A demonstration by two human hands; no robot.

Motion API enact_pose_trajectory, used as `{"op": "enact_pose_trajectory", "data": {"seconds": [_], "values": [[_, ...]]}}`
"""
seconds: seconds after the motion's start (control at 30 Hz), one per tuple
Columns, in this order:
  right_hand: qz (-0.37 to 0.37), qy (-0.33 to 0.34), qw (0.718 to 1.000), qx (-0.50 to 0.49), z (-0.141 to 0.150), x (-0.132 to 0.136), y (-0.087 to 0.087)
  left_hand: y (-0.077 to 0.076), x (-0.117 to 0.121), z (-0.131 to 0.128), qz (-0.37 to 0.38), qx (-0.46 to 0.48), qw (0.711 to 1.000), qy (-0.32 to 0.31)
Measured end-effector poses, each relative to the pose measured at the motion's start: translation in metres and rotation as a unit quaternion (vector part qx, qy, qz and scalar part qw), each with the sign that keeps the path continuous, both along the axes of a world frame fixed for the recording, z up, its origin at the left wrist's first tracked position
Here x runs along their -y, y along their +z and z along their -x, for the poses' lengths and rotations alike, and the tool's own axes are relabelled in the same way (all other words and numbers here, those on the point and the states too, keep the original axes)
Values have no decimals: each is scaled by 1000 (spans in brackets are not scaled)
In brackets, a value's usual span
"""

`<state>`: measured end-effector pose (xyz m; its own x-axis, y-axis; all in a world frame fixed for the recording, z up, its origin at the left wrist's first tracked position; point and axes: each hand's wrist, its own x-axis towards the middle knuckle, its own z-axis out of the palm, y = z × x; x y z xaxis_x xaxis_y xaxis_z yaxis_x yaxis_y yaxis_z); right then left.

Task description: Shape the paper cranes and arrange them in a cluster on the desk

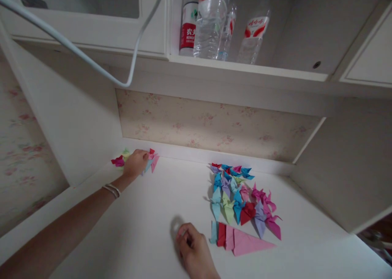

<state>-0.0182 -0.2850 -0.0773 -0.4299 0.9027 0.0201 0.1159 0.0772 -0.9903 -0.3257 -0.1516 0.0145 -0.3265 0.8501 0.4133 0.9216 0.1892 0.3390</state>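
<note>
Folded-paper cluster [153,163] at left-centre of frame, left hand [135,163] over it: fingers curled down, grip hidden, can't tell. Right hand [195,251], lower centre: fingers curled, nothing visible held, can't tell if tips meet. Paper cranes [238,205] right of centre look finished; flat folded pieces [249,243] below seem unshaped. Back ledge [183,152] hems cluster; room across white desktop [165,197].

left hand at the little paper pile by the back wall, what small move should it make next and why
Probably pinch one piece and lift it gently upward: the left hand is down over the small paper pile, whose colored pieces lie close together, so a sideways drag might disturb the others. Whether its fingers already grip a piece is hidden.
</note>
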Motion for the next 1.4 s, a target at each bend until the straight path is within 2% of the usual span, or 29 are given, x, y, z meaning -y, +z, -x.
{"op": "enact_pose_trajectory", "data": {"seconds": [0.17,0.27,0.33,0.47,0.53,0.63,0.7,0.83,1.13,1.23,1.4], "values": [[38,-27,996,-78,-2,1,2,-6,54,-40,-53,52,996,-50],[49,-47,992,-110,-3,-1,-1,-16,92,-70,-99,166,979,-68],[56,-58,988,-131,-4,-1,-2,-25,115,-91,-79,266,956,-94],[68,-82,981,-162,-3,1,3,-44,144,-129,-51,425,886,-177],[71,-95,978,-172,-2,4,7,-52,149,-143,-45,455,865,-208],[51,-112,979,-161,-1,7,12,-63,152,-157,-48,438,866,-236],[31,-116,982,-143,-1,8,12,-69,151,-161,-52,432,867,-244],[22,-118,985,-124,-2,6,11,-75,149,-162,-52,483,839,-247],[62,-112,978,-163,-3,3,10,-68,152,-161,-18,589,769,-248],[67,-114,977,-165,-4,4,11,-67,152,-161,-7,597,765,-241],[59,-117,979,-154,-3,5,12,-65,152,-161,19,591,779,-208]]}}
